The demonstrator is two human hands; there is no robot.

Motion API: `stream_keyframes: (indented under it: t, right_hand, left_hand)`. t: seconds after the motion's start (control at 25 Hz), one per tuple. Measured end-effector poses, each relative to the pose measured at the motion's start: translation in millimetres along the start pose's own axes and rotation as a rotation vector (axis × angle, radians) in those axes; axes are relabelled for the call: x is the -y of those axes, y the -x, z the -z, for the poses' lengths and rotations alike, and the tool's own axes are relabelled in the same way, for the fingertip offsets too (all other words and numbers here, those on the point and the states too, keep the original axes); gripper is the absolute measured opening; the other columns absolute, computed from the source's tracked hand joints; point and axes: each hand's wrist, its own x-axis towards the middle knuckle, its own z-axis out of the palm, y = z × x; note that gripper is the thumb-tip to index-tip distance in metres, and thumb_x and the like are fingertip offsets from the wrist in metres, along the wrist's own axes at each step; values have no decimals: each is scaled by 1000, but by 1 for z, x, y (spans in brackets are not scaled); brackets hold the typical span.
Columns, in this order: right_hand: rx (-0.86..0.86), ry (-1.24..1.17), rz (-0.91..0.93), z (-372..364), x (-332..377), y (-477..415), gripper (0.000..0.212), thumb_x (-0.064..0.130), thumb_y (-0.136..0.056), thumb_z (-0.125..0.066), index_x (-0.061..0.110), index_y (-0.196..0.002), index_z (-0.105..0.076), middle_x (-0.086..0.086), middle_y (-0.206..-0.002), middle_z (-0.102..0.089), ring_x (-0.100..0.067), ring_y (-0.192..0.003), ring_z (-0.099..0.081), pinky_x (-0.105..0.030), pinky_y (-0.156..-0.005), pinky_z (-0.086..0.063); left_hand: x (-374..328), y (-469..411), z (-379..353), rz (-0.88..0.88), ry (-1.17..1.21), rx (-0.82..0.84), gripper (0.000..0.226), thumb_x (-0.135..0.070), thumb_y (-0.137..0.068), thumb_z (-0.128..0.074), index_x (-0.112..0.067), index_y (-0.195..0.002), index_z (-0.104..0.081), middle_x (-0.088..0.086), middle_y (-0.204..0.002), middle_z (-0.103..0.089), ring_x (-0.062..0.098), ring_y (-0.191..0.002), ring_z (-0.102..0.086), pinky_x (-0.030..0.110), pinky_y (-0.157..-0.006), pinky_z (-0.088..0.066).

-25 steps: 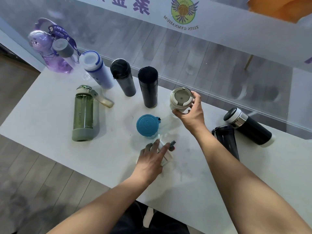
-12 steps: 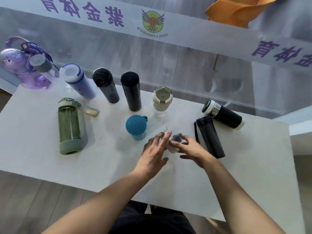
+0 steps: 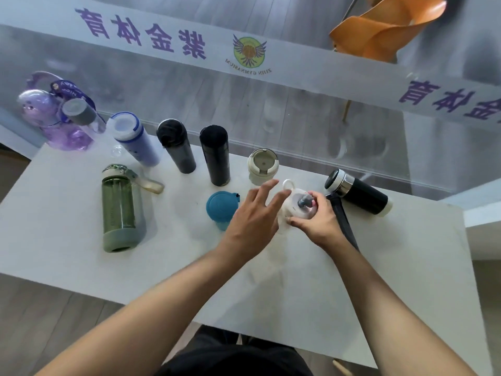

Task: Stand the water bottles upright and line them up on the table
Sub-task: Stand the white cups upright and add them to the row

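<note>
Head view, looking down on the white table [image 3: 81, 267]: the right hand [image 3: 320, 223] is curled round a clear plastic bottle with a white lid and loop [image 3: 296, 204], near the table's middle – just right of the upright blue-lidded bottle [image 3: 221, 207]. The left hand [image 3: 253, 221] has its fingers spread, resting against the bottle's left side without closing. A green translucent bottle [image 3: 119, 210] lies flat to the left; a black flask with a steel collar [image 3: 357, 192] lies at the right.

A single wide-angle view from the person's head looks forward and steeply down across the white surface [image 3: 379, 280]. Both forearms reach in from the bottom edge. It sits close, with the glass wall [image 3: 298, 109] beyond.
</note>
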Motion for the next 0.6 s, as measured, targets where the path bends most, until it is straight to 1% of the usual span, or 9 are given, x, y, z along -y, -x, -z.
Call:
stream_keyframes:
  t: [0.08, 0.12, 0.2, 0.24, 0.32, 0.4, 0.48, 0.6]
  right_hand:
    - [-56, 39, 52, -3, 5, -12, 85, 16, -65, -90, 20, -138, -48, 3, -125, -45, -11, -111, -50, -21, -97, -37]
    - [-64, 50, 69, -4, 7, -17, 84, 15, -64, -89, 21, -138, -47, 2, -124, -45, -12, -109, -50, -20, -95, -36]
    - [-64, 70, 90, -6, 9, -26, 82, 12, -64, -86, 23, -136, -48, 1, -122, -46, -12, -106, -51, -18, -92, -35]
    - [-62, 81, 96, -6, 8, -31, 81, 11, -64, -85, 24, -134, -48, 1, -121, -46, -11, -105, -51, -17, -91, -35]
    - [-59, 105, 109, -6, 7, -39, 80, 10, -65, -84, 24, -134, -47, 3, -120, -45, -9, -105, -49, -15, -89, -34]
    - [-56, 118, 97, -6, 5, -49, 80, 9, -66, -84, 22, -136, -47, 3, -120, -43, -11, -107, -50, -13, -88, -33]
    - [-61, 112, 83, -5, 1, -58, 80, 10, -67, -84, 21, -137, -46, 3, -120, -42, -12, -109, -50, -14, -90, -33]
    - [-95, 110, 93, -3, 1, -70, 83, 11, -68, -83, 19, -140, -43, 1, -123, -41, -14, -110, -50, -15, -92, -33]
  left_hand:
    - [13, -20, 27, -37, -74, -146, 54, -4, -81, -64, -14, -134, -55, 14, -141, -49, 33, -108, -51, 41, -97, -46]
    - [22, -33, 39, -27, -127, -195, 51, -5, -81, -63, -14, -131, -56, 14, -138, -51, 34, -109, -51, 42, -98, -46]
    - [43, -59, 57, 69, -254, -237, 52, -15, -81, -66, -17, -132, -54, 14, -137, -50, 36, -115, -50, 44, -98, -44]
    - [54, -70, 62, 147, -315, -224, 58, -20, -80, -70, -20, -135, -51, 14, -140, -48, 37, -120, -47, 46, -99, -43]
    - [76, -82, 66, 308, -391, -128, 74, -27, -77, -77, -26, -143, -42, 14, -148, -38, 40, -130, -39, 51, -100, -39]
    - [94, -89, 62, 429, -374, -7, 83, -28, -77, -78, -31, -147, -34, 14, -154, -28, 42, -137, -30, 55, -100, -39]
    - [104, -91, 56, 485, -307, 53, 79, -22, -80, -76, -31, -146, -35, 14, -154, -27, 42, -136, -29, 56, -99, -43]
    - [106, -92, 50, 503, -218, 20, 68, -10, -83, -68, -27, -143, -41, 15, -147, -31, 42, -125, -38, 54, -93, -49]
